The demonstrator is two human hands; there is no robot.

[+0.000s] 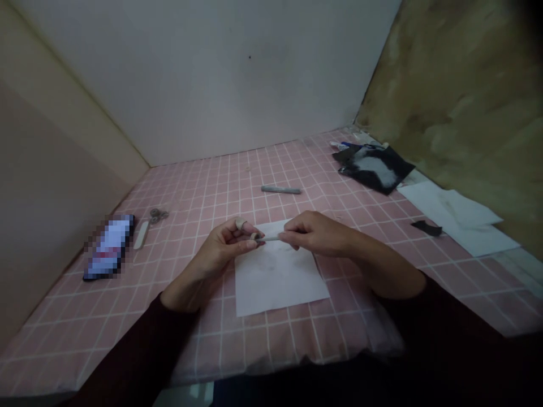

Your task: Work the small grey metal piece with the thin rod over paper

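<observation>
Above a white sheet of paper (271, 282) both my hands meet at a small piece. My left hand (227, 240) pinches a small brownish ring-shaped piece (255, 236) between thumb and fingers. A tan wrap (240, 223) covers part of one finger of that hand. My right hand (307, 233) is closed on a slim pale stick (270, 238), whose tip touches or enters the ring-shaped piece; I cannot tell which. The stick's other end is hidden in my fingers. Beyond the hands lies a grey rod (280, 190).
At left lie a blurred-out phone (109, 247), a pale flat stick (141, 235) and several small grey round pieces (158, 215). At right are a dusty black sheet (375, 168), white papers (462, 220) and a dark scrap (426, 228). Walls enclose the pink checked tablecloth (190, 186).
</observation>
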